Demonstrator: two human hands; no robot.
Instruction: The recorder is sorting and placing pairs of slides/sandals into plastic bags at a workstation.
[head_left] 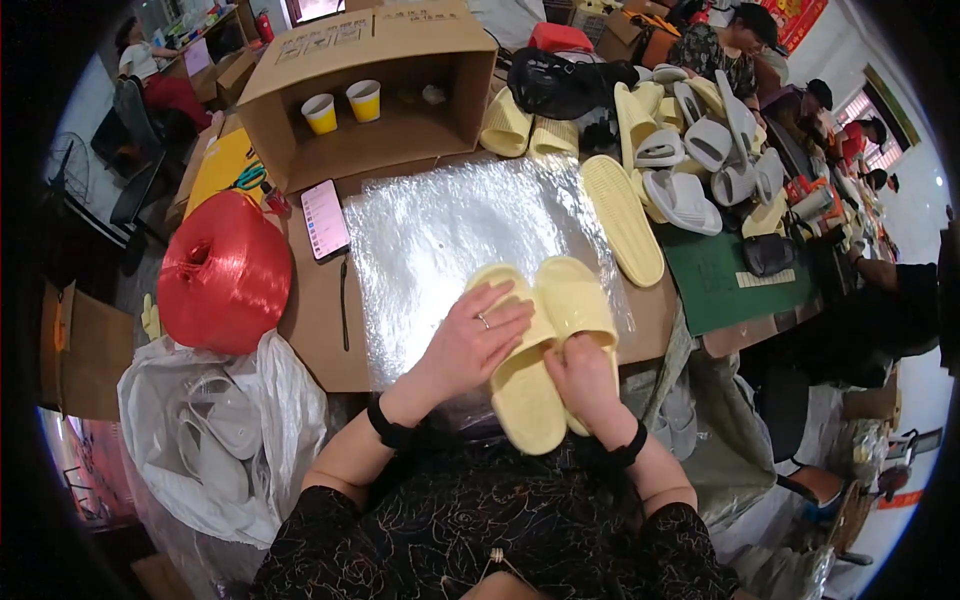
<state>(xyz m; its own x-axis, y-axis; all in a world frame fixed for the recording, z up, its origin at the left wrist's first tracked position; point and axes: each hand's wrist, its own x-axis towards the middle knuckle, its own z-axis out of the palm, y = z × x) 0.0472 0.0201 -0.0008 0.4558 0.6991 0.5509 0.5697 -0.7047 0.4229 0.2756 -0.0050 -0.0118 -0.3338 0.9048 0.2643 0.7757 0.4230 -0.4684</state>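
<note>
Two pale yellow slippers lie side by side, toes away from me, with their heels reaching past the table's near edge. My left hand (pixel 477 342) rests across the strap of the left slipper (pixel 530 400), its fingers stretched out and slightly apart; a ring is on one finger. My right hand (pixel 588 385) is closed at the opening of the right slipper (pixel 575 292), fingertips tucked under the strap and hidden. Beneath the slippers spreads a shiny clear plastic sheet (pixel 430 240). A single yellow slipper (pixel 622 220) lies sole-up at the sheet's right edge.
Left stand a phone (pixel 325 220), a red twine roll (pixel 225 272) and a white bag (pixel 290 410) of slippers. An open carton (pixel 380 35) with two paper cups is behind. Piled grey and yellow slippers (pixel 708 143) sit right, beside a green mat (pixel 725 285). Other people sit beyond.
</note>
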